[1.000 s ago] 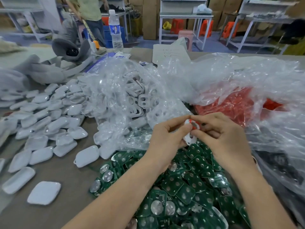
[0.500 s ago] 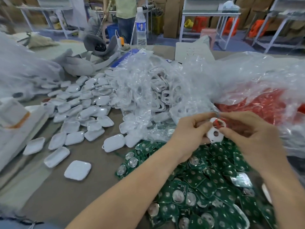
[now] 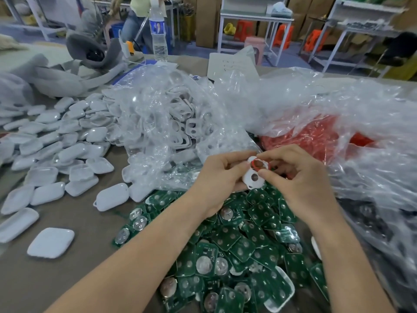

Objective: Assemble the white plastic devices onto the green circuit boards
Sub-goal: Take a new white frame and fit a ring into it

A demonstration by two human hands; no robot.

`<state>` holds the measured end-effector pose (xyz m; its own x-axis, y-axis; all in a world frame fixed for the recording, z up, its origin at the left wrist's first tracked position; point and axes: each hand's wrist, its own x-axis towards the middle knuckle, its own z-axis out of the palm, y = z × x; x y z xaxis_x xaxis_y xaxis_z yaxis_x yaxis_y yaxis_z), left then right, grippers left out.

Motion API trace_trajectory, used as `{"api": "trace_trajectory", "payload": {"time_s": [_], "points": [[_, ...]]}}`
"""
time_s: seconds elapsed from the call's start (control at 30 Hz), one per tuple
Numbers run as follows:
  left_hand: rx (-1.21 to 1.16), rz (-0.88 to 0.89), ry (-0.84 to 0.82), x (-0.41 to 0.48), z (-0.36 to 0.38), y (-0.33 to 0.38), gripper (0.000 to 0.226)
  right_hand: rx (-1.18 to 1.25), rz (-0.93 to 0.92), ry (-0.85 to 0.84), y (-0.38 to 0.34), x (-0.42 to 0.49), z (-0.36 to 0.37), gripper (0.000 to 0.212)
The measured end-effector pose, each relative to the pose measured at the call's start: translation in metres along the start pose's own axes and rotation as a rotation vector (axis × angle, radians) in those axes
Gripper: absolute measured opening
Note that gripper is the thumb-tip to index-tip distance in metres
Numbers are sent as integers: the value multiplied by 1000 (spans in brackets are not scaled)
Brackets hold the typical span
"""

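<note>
Hardly shifted since a moment ago, the device [image 3: 253, 179] is kept pinched between both hands above the boards [image 3: 248, 245].

The device is gripped from the left by the left hand [image 3: 218, 177], whose fingers are curled behind it. A red ring [image 3: 259, 164] at its far hole is pinched by the thumb and forefinger of the right hand [image 3: 300, 177]. The boards are heaped on the table [image 3: 67, 279], near and right. Shells [image 3: 56, 143] are spread at the left. A clear bag [image 3: 169, 123] is piled just beyond the hands, and red parts [image 3: 304, 136] are bagged further right.
</note>
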<state>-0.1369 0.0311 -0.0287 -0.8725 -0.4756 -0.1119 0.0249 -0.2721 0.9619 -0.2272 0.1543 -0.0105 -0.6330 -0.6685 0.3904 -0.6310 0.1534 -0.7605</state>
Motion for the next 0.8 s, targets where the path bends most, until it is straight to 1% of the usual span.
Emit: {"api": "trace_trajectory", "payload": {"time_s": [0.2,0.33,0.53,0.8], "points": [[-14,-6,-6,0,-1,0,26,57,19,-4,-2,-1,0,22],[-12,-6,-2,-1,-1,1,27,62,14,-12,-2,-1,0,27],[-21,-6,11,-1,0,1,29,63,17,0,0,0,2,27],[-66,3,0,-2,-1,2,29,175,77,-9,4,0,1,31]]}}
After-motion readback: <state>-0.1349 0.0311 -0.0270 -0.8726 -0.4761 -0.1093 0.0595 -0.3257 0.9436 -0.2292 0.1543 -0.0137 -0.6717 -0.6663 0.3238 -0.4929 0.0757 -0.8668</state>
